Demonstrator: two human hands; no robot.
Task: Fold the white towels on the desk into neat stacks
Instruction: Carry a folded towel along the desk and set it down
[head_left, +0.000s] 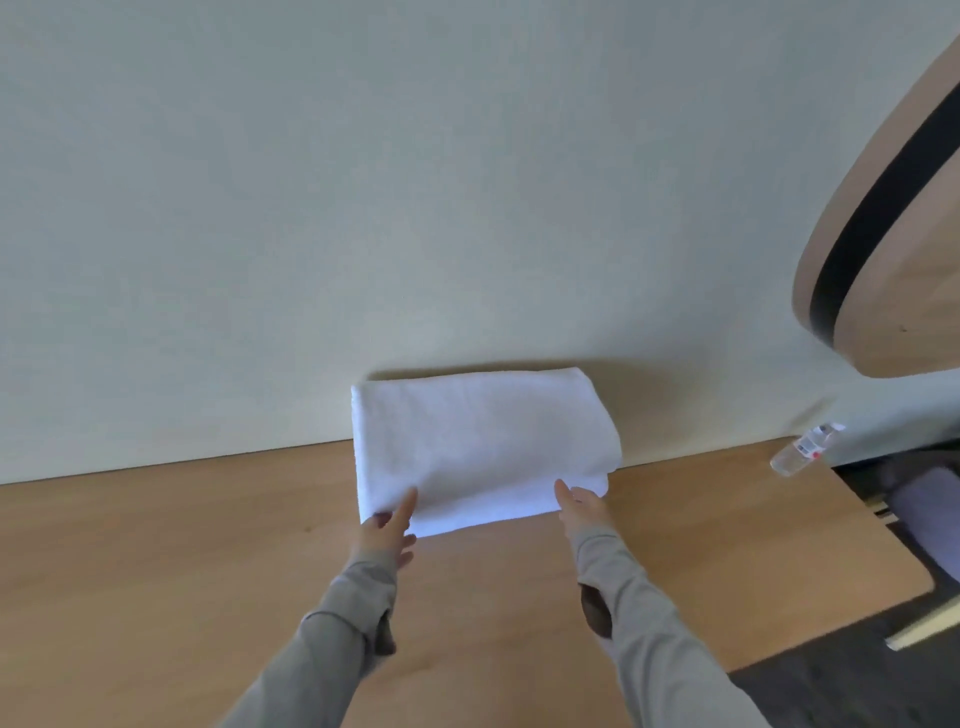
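Observation:
A folded white towel stack (483, 441) lies on the wooden desk (182, 545), pushed back against the pale wall. My left hand (388, 530) rests at the stack's near left corner, fingers stretched out against the cloth. At the near right corner my right hand (582, 504) lies flat, fingers extended and touching the towel's edge. Both arms wear grey sleeves. Neither hand visibly pinches the cloth.
A clear plastic water bottle (802, 449) stands at the desk's far right edge. A round wooden object with a dark band (883, 218) hangs at the upper right. Beyond the desk's right edge there is dark flooring and a purple-grey item (924, 499).

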